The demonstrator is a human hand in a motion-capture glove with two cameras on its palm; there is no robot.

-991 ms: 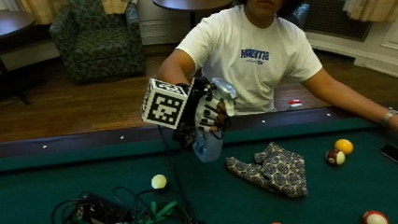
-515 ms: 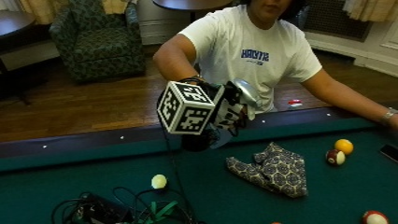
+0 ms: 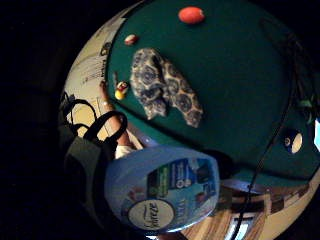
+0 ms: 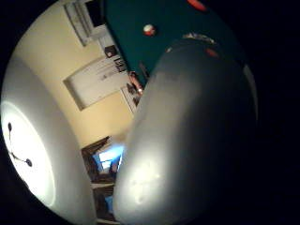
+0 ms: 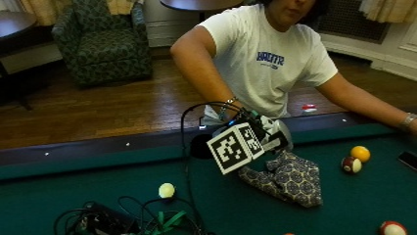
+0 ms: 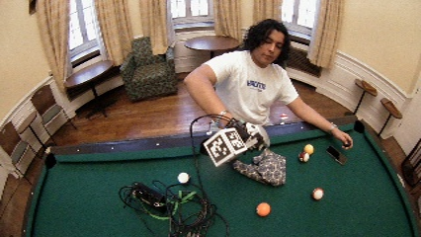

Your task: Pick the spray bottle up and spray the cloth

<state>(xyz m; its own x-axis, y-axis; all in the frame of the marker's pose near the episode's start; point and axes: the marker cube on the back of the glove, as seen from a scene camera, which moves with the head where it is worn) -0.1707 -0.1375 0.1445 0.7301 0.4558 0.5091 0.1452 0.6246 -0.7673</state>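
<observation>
**A:** Starting at the left of the outside view: cables (image 5: 124,220) piled on the felt, a pale ball (image 5: 167,190) beside them. Neither matters here.

**B:** Centre, then. The gloved right hand (image 5: 251,129) is up over the pool table (image 5: 65,196), fingers wrapped around the spray bottle (image 5: 279,133). Only its grey head shows past the glove.

**A:** The little-finger palm view fills that in: the bottle's labelled body sits close against the palm, and beyond it the cloth (image 3: 162,85) lies on the felt.

**B:** So the cloth (image 5: 290,178) is below the hand and slightly further right, a crumpled patterned heap running longways toward the near right.

**A:** Touching?

**B:** Can't tell; they overlap from this angle. I'd judge the nozzle wants tipping down and rightward.

**A:** Furthest right, a yellow ball (image 5: 359,153) and a striped ball (image 5: 352,165), near the cloth but apart from it.
</observation>
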